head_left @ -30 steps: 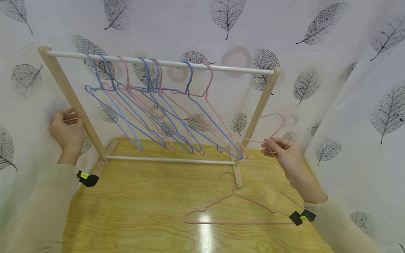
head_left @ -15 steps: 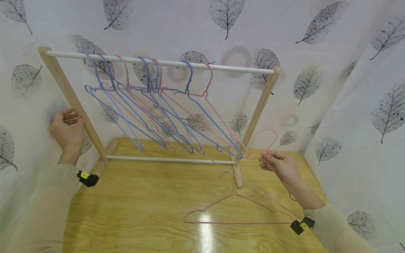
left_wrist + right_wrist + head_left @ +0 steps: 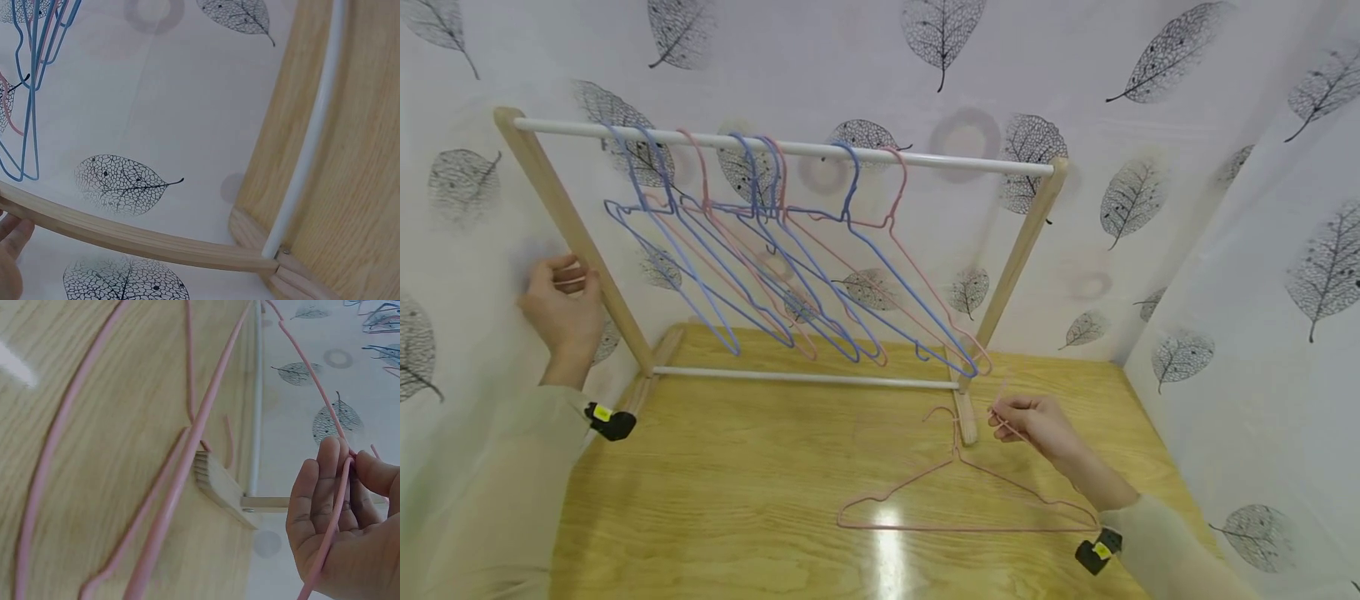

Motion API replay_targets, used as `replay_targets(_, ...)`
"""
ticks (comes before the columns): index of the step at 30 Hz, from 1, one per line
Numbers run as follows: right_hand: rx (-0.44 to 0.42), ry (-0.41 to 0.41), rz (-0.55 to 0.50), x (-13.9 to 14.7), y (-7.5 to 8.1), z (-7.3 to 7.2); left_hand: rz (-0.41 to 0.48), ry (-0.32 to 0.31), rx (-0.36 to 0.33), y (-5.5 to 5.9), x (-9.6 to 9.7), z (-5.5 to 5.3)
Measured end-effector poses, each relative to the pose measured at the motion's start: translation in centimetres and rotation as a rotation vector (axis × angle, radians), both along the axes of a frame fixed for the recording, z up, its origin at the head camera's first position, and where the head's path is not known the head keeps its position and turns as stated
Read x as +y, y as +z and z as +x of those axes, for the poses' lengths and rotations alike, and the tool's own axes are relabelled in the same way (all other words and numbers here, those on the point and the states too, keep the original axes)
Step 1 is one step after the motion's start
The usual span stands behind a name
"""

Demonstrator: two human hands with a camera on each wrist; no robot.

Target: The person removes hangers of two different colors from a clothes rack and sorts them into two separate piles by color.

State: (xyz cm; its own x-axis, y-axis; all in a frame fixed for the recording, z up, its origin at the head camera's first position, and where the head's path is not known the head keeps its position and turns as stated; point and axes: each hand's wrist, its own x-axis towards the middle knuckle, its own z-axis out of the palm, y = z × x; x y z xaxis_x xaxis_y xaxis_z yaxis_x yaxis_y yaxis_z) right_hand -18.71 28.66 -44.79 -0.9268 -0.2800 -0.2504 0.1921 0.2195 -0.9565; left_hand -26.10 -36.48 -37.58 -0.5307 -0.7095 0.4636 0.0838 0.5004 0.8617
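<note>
My right hand [image 3: 1037, 429] pinches a pink wire hanger [image 3: 329, 540] near the base of its hook, low over the table. Part of this hanger blurs in the head view. Beneath it a second pink hanger [image 3: 970, 528] lies flat on the table, its hook toward the rack. My left hand [image 3: 567, 308] holds the left wooden post [image 3: 587, 258] of a small clothes rack with bent fingers. From the rack's white top rail [image 3: 970, 163] hang several blue and pink hangers, the rightmost a pink one [image 3: 925, 271].
The rack's white lower bar [image 3: 805, 379] runs just above the wood-grain table [image 3: 715, 500]. Its right foot [image 3: 966, 421] juts forward near the lying hanger's hook. White leaf-patterned sheeting [image 3: 1210, 208] closes off the back and right side.
My right hand has come down and to the left with the pink hanger, from beside the rack's right post to above the lying hanger. The left hand stays at the post.
</note>
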Motion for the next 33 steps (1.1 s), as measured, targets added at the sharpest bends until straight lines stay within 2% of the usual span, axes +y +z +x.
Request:
replay_targets(9, -0.045, 0.077, -0.019, -1.1, -2.7, 0.5, -0.007, -0.007, -0.006, -0.1, -0.3, 0.1)
replay_targets(15, -0.085, 0.148, 0.019, -2.0, -3.9, 0.7, -0.021, -0.001, 0.003, -0.1, -0.1, 0.2)
replay_targets(24, -0.135, 0.19, -0.069, -2.5, -5.2, 0.6, -0.022, 0.004, -0.022, 0.1, -0.1, 0.3)
replay_targets(33, -0.052, 0.204, 0.132, -2.6, -6.2, -0.1, -0.019, -0.001, -0.02, 0.1, -0.1, 0.4)
